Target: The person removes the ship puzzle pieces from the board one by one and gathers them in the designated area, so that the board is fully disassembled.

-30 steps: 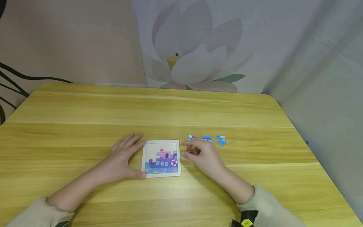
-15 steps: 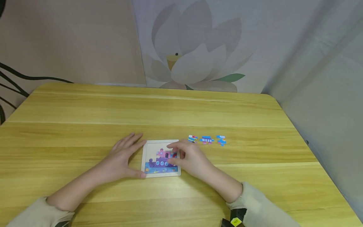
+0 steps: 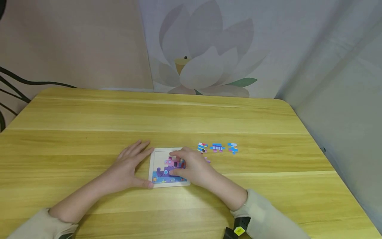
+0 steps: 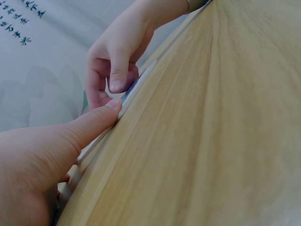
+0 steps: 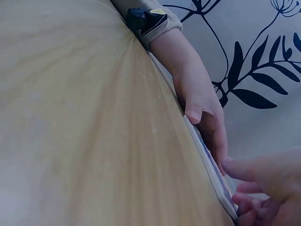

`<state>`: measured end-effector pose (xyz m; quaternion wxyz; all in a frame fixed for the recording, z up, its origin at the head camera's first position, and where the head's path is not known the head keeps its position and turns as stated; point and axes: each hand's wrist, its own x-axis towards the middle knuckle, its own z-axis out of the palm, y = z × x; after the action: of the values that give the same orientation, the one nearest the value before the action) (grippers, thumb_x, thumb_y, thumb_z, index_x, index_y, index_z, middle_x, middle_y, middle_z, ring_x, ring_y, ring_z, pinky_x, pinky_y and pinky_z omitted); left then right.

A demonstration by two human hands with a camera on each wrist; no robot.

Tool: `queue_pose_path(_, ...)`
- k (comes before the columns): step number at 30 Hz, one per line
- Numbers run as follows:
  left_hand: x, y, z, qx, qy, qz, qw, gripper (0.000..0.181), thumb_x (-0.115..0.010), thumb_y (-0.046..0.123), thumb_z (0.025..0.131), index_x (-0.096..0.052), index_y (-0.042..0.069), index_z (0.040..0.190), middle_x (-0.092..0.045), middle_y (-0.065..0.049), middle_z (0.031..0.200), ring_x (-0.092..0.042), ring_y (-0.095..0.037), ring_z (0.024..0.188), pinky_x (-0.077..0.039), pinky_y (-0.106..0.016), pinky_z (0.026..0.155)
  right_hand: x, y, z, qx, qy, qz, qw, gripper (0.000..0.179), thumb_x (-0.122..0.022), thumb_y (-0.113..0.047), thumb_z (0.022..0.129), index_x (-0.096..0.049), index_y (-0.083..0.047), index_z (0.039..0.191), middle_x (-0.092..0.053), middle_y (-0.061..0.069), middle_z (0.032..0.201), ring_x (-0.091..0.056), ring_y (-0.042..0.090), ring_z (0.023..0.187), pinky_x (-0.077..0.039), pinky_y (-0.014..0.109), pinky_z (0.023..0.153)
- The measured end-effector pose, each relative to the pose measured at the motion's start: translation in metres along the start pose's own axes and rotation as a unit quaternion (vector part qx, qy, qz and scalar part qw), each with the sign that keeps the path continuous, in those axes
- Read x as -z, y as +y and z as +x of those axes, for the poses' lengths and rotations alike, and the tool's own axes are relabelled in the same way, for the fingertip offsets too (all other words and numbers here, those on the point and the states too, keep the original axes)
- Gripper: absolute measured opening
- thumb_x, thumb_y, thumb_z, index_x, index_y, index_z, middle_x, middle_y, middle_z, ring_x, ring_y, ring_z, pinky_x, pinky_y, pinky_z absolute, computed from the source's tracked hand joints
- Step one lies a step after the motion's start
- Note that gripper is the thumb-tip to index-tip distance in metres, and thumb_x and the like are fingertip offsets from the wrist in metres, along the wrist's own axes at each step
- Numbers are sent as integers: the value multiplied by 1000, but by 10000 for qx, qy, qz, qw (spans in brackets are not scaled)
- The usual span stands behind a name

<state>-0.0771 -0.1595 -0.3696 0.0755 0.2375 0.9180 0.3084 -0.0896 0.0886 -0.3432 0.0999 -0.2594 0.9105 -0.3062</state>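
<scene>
A square wooden tray puzzle (image 3: 162, 154) lies on the table, its pink and purple ship picture partly filled in and bare wood at the upper left. My left hand (image 3: 131, 166) rests spread along its left edge, thumb at the lower left corner and fingertips by the upper left one. Over the tray's right side is my right hand (image 3: 195, 167), bent, with thumb and index finger apart above the ship and nothing visible between them. In the left wrist view, the right thumb (image 4: 120, 75) is close over the tray. The right hand hides the tray's right part.
Three loose jigsaw pieces lie in a row right of the tray: a striped one (image 3: 202, 147), a blue and purple one (image 3: 217, 147) and a blue one (image 3: 233, 148). Another pink piece (image 3: 207, 159) shows beside the right hand. A patterned curtain (image 3: 206, 49) hangs behind the table.
My right hand has moved left from beside the tray to over its right half, uncovering the loose pieces. The left hand and the tray have stayed in place.
</scene>
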Motion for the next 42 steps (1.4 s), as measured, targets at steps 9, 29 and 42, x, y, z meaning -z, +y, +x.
queue_pose_path(9, 0, 1, 1, 26, -2, 15, 10000, 116, -72, 71, 60, -35, 4, 147, -15, -17, 157, -4, -42, 142, -1, -66, 107, -3, -4, 1, -78, -89, -414, 9991, 45, -77, -28, 82, -66, -9, 121, -62, 1, 102, -57, 12, 88, -47, 24, 72)
queue_pose_path(29, -2, -1, 0, 7, 46, -22, 10000, 116, -72, 71, 60, -37, 3, 146, -16, -17, 157, -5, -42, 142, -1, -67, 107, -1, -13, 10, -729, -331, -205, 9966, 39, -81, -23, 79, -63, -16, 113, -54, -6, 86, -50, 12, 75, -43, 26, 66)
queue_pose_path(42, -1, 1, 0, 39, 31, -37, 10000, 116, -72, 71, 60, -37, 2, 146, -16, -17, 157, -5, -42, 142, -1, -67, 106, -7, -9, 6, -595, -10, -151, 9981, 41, -82, -21, 77, -62, -15, 113, -59, -4, 99, -56, 13, 89, -48, 31, 79)
